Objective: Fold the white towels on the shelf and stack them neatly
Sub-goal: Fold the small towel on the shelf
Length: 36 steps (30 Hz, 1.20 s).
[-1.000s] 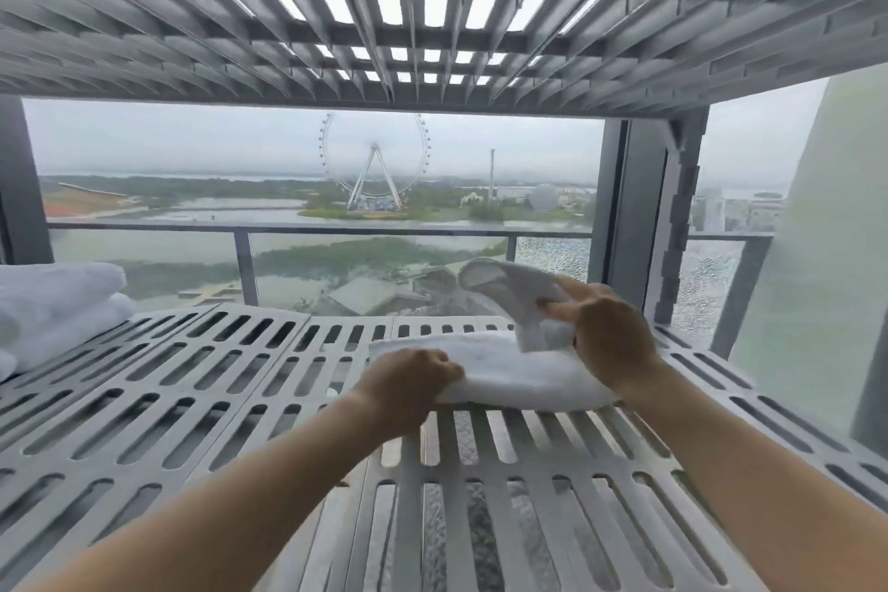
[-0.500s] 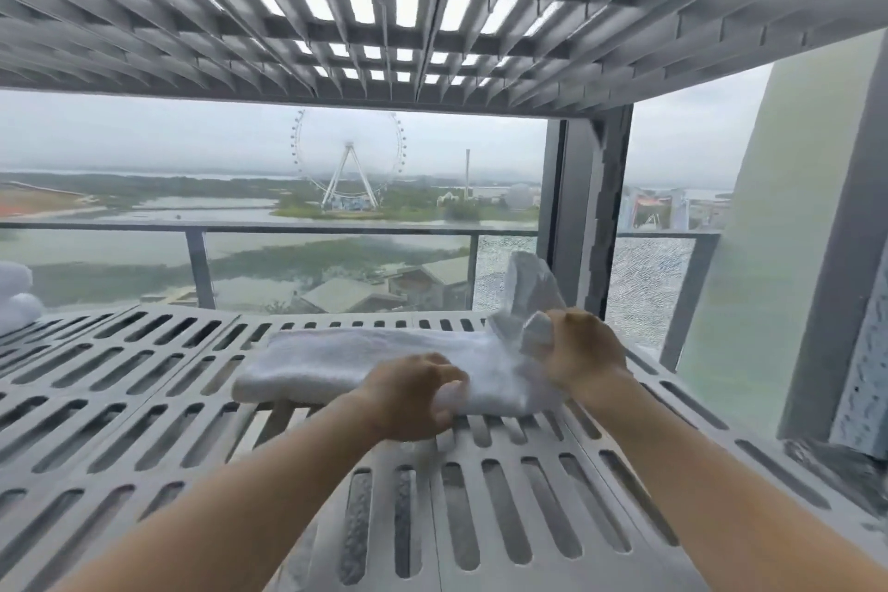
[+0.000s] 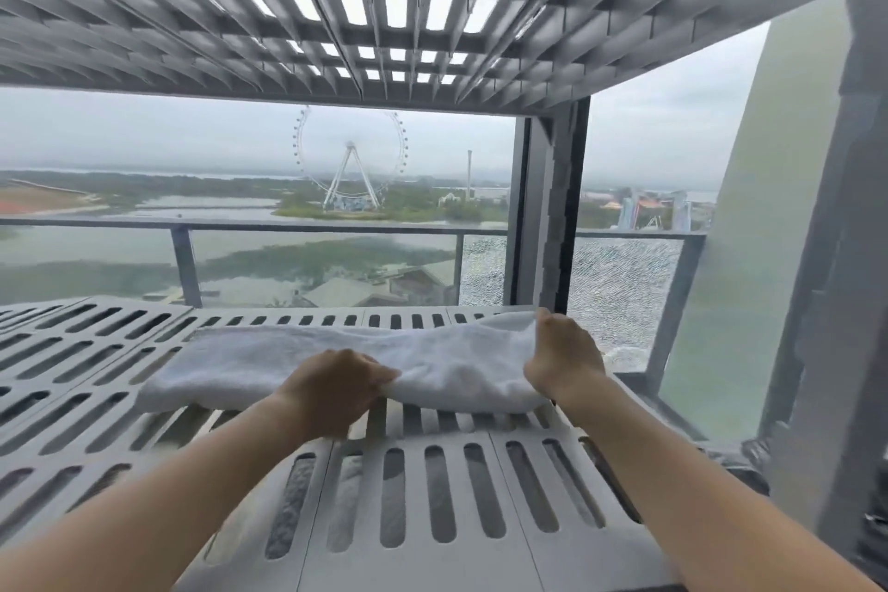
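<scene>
A white towel lies stretched out in a long band across the slotted grey shelf. My left hand grips its near edge around the middle. At the towel's right end my right hand holds the cloth, fingers curled round the edge. The towel's right part sags slightly off the shelf surface between my two hands.
Another slotted shelf hangs close overhead. A grey upright post stands at the back right of the shelf. Behind the shelf is a window with a railing. A pale wall rises on the right.
The towel end my right hand held up has come down flat, and the towel now lies spread longer to the left. The view has swung right, so the folded towels at far left are out of sight.
</scene>
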Tool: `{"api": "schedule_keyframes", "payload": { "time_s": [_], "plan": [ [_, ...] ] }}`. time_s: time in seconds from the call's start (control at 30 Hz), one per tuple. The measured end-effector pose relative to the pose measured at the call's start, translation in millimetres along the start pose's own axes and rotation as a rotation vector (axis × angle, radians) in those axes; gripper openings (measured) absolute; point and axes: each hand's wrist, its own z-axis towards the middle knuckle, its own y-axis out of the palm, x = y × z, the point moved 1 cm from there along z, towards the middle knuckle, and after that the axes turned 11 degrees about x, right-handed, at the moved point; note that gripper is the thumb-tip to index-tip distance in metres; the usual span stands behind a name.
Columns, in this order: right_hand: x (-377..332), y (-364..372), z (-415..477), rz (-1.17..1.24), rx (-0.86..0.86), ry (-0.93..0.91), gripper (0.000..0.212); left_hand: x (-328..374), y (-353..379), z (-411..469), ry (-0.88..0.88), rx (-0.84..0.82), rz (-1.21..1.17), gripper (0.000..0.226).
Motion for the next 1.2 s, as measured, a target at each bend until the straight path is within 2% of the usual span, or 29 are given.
{"api": "schedule_keyframes", "payload": {
  "time_s": [0.17,0.27,0.4,0.43,0.5,0.6,0.67,0.77,0.87,1.1,1.2],
  "plan": [
    [-8,10,1,0.020,-0.001,-0.065,0.039,17,-15,-11,-0.091,-0.014,-0.060,0.028],
    [-18,22,3,-0.016,-0.011,-0.211,0.035,23,-25,-15,-0.172,0.019,-0.214,0.031],
    [-37,43,0,0.343,-0.215,-0.381,0.041,13,-22,-12,-0.355,0.137,-0.383,0.029],
    [-40,49,0,0.351,-0.269,-0.404,0.044,8,-18,-8,-0.378,0.153,-0.409,0.029],
    [-39,62,1,0.240,-0.385,-0.426,0.054,-4,-7,1,-0.407,0.107,-0.439,0.033],
    [-30,69,6,0.100,-0.508,-0.372,0.059,-21,13,4,-0.401,-0.115,-0.373,0.048],
    [-27,68,10,0.080,-0.475,-0.377,0.057,-25,26,-1,-0.387,-0.218,-0.338,0.055],
    [-28,64,18,0.198,-0.332,-0.285,0.032,-24,32,-7,-0.392,-0.205,-0.340,0.057],
    [-35,63,31,0.312,-0.246,-0.178,0.028,-24,30,-8,-0.382,-0.200,-0.353,0.059],
    [-67,80,36,0.359,-0.318,-0.279,0.028,-30,19,10,-0.326,-0.163,-0.303,0.067],
    [-65,80,31,0.338,-0.354,-0.305,0.028,-28,19,18,-0.301,-0.208,-0.372,0.064]
  ]
}}
